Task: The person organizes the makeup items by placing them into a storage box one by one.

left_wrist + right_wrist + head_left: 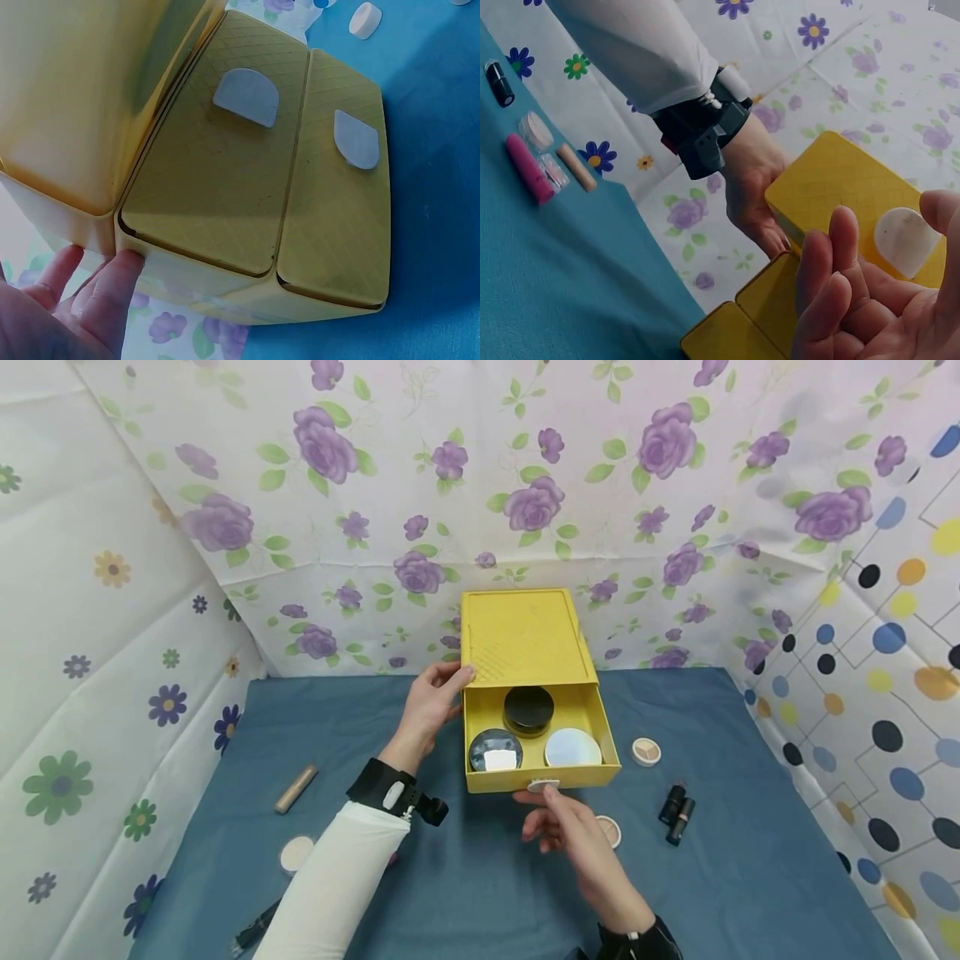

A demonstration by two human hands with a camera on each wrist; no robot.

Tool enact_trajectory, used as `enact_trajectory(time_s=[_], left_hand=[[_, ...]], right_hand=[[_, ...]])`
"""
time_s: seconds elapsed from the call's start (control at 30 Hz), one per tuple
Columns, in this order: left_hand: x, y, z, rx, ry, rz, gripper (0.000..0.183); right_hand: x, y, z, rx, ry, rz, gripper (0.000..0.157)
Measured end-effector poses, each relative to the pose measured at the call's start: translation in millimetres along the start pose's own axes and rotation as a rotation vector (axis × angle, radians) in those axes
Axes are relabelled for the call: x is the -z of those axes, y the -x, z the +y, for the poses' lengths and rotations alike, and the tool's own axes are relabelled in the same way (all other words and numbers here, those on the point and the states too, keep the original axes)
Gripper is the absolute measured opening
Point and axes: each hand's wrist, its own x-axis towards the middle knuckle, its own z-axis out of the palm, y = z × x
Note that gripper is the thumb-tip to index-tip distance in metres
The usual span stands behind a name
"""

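A yellow drawer box stands at the back of the table, its top drawer pulled out. Inside lie a black round compact, a dark glossy round compact and a pale shiny round compact. My left hand rests against the box's left side, thumb near its top edge; in the left wrist view fingertips touch the side wall. At the drawer's front, my right hand has its thumb by the white handle, with the other fingers loosely bent beside it.
Right of the box lie a small round palette, another round palette and two dark lipstick tubes. On the left are a beige tube, a round powder and a black tube. A floral cloth hangs behind.
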Motion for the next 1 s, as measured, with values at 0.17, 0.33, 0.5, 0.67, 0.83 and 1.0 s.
enact_trajectory(time_s=[0.17,0.33,0.5,0.67,0.83,1.0], left_hand=[[-0.1,0.9,0.4,0.000,0.004,-0.002,0.064],[0.3,0.6,0.1,0.000,0.008,-0.003,0.064],[0.0,0.2,-0.2,0.007,0.000,-0.007,0.064],[0.2,0.2,-1.2,0.009,0.000,-0.009,0.063],[0.1,0.4,-1.5,0.004,-0.004,-0.003,0.063],[-0.2,-0.2,-1.8,0.004,-0.006,0.007,0.064]], right_hand=[[1.5,-2.3,-1.9,0.002,-0.013,-0.017,0.066],[2.9,-3.8,-2.1,0.009,-0.038,-0.020,0.069],[4.0,-5.9,-2.9,0.021,-0.048,-0.012,0.072],[4.9,-7.1,-3.6,0.024,-0.041,-0.013,0.073],[4.7,-8.6,-4.5,0.023,-0.062,-0.012,0.070],[4.2,-11.3,-5.2,0.029,-0.072,-0.019,0.069]])
